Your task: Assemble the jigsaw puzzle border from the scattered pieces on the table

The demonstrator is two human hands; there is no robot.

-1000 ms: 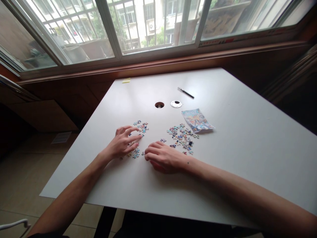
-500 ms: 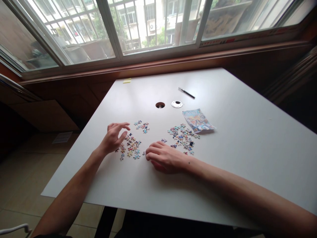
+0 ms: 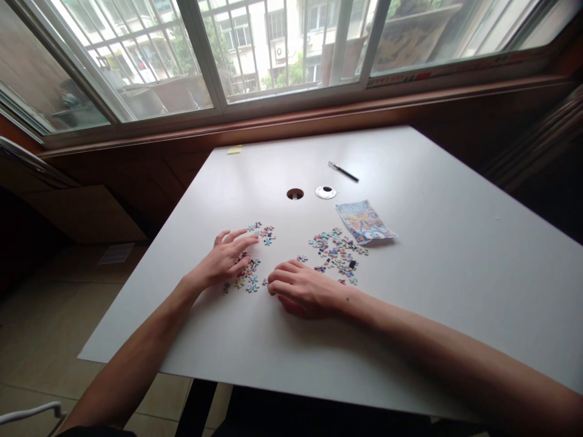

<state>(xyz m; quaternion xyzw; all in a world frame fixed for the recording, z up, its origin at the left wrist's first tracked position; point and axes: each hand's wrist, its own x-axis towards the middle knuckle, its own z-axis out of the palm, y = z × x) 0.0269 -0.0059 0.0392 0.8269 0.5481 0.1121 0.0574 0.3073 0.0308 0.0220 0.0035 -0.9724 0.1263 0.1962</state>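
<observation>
My left hand (image 3: pixel 224 260) lies flat with fingers stretched out over a loose cluster of small coloured puzzle pieces (image 3: pixel 248 274) on the white table (image 3: pixel 432 243). A few more pieces (image 3: pixel 264 233) lie just past its fingertips. My right hand (image 3: pixel 304 290) rests palm down beside that cluster, fingers curled loosely and slightly apart, holding nothing I can see. A second, larger scatter of puzzle pieces (image 3: pixel 337 254) lies to the right of it, below a colourful printed packet (image 3: pixel 364 221).
A black pen (image 3: pixel 343 172) lies at the back of the table. A round cable hole (image 3: pixel 295 193) and its silver cap (image 3: pixel 325 192) sit mid-table. A yellow note (image 3: pixel 234 150) is at the far edge. A window sill runs behind; tiled floor lies left.
My left hand pulled back to the left off the pieces, then returned forward and now lies flat over the cluster again. My right hand stayed still.
</observation>
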